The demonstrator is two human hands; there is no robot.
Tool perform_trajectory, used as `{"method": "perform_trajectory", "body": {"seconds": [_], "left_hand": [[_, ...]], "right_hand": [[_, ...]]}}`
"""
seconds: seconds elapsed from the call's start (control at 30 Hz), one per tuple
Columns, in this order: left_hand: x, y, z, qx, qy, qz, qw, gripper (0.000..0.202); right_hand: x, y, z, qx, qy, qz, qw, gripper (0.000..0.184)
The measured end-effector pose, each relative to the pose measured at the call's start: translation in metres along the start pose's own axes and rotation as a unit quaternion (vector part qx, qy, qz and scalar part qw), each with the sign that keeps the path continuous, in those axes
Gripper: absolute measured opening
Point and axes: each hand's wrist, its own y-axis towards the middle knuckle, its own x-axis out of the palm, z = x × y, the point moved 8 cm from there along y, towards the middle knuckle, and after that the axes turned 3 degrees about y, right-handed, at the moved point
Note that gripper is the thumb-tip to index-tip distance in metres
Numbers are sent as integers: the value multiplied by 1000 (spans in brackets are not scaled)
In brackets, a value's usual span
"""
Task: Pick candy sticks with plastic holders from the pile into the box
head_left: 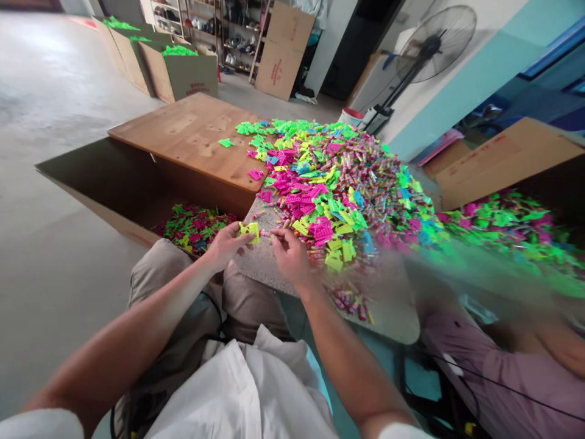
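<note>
My left hand (225,245) pinches a small yellow plastic holder (249,230) at the near left edge of the table. My right hand (289,255) is closed just to its right, fingertips gripping a thin pink stick (265,233) that points toward the yellow holder. Both hands hover over the table's speckled grey top (265,262). Right behind them lies a big heap (333,183) of pink, green, yellow and blue plastic holders mixed with small wrapped sticks.
An open cardboard box (119,183) at my left knee holds assembled coloured pieces (194,225). A plywood board (192,134) rests across it. Another person in purple (503,366) sits at my right. More boxes (183,70) and a standing fan (434,46) are behind.
</note>
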Motion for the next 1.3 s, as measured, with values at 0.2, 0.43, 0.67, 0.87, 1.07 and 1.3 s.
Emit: {"method": "perform_trajectory", "body": {"seconds": [0.2, 0.43, 0.67, 0.87, 1.07, 1.3], "left_hand": [[-3, 5, -17, -31, -68, -36, 997, 36], [-7, 11, -39, -81, -120, -71, 987, 37], [-4, 8, -39, -100, -150, -73, 981, 34], [-3, 8, -36, -105, -111, -84, 985, 35], [3, 3, -27, -76, -47, -59, 994, 37], [-46, 15, 13, 13, 67, 118, 991, 25]], "right_hand": [[9, 1, 16, 65, 119, -17, 991, 30], [25, -4, 41, 178, 273, -52, 944, 38], [35, -11, 45, 184, 343, -97, 916, 35], [25, -13, 30, 131, 258, -71, 955, 30], [22, -15, 12, 84, 55, -67, 993, 26], [5, 7, 26, 46, -128, -55, 989, 27]]}}
